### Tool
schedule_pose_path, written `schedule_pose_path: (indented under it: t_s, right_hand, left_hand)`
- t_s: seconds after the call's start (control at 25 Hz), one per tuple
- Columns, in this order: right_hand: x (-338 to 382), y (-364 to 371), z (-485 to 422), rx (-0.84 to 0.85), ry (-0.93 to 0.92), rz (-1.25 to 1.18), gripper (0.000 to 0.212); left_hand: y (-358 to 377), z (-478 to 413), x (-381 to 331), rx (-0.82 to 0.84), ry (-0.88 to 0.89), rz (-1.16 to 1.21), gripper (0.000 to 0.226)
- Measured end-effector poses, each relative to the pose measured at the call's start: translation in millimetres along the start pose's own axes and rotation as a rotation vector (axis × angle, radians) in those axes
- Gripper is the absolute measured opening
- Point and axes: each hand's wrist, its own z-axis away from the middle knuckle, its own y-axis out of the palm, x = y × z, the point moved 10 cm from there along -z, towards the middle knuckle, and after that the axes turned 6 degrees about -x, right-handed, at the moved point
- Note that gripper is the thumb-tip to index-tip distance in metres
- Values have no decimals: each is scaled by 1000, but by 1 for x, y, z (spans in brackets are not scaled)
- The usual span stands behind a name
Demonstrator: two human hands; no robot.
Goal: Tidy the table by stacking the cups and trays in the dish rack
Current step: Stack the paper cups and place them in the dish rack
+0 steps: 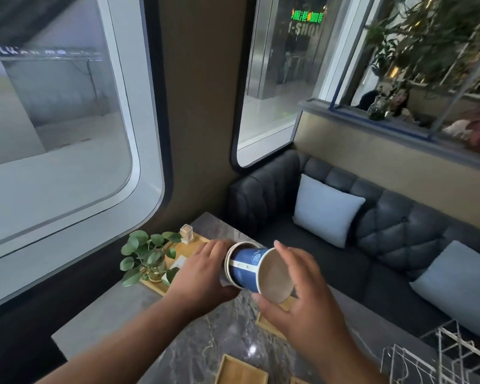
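Both hands grip blue cups [248, 268] sideways | left hand [198, 274] fingers hidden | right hand [302, 295] fingers curled around rim

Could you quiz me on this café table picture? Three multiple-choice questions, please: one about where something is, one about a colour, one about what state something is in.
1. Where is the potted plant?
A. on a wooden tray by the window
B. on the sofa
C. in the wire rack

2. What colour is the outside of the held cup?
A. red
B. blue
C. green

3. How is the cup held?
A. upright
B. upside down on the table
C. on its side, between both hands

Answers: 1 A, its pot sits on the tray. 2 B, blue wall, pale inside. 3 C, left hand and right hand grip either end.
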Motion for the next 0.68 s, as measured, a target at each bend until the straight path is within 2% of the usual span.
schedule_pose_path:
  t_s: [0.16, 0.28, 0.48, 0.56, 0.64, 0.68]
  right_hand:
    - [-6, 49, -18, 124, 21, 85, 90]
    - [-17, 91, -22, 219, 84, 101, 95]
    - [-52, 134, -24, 348, 246, 248, 95]
    - [-62, 138, -15, 444, 271, 321, 93]
    - [-115, 121, 23, 452, 528, 392, 88]
    - [-117, 120, 27, 464, 536, 391, 86]
  left_hand:
    - [6, 3, -1, 17, 67, 59, 84]
    - [26, 13, 26, 107, -26, 94, 84]
    - [84, 29, 71, 408, -144, 157, 82]
    - [96, 42, 78, 477, -174, 134, 89]
    - [164, 61, 68, 784, -63, 74, 91]
    - [169, 72, 77, 839, -72, 14, 88]
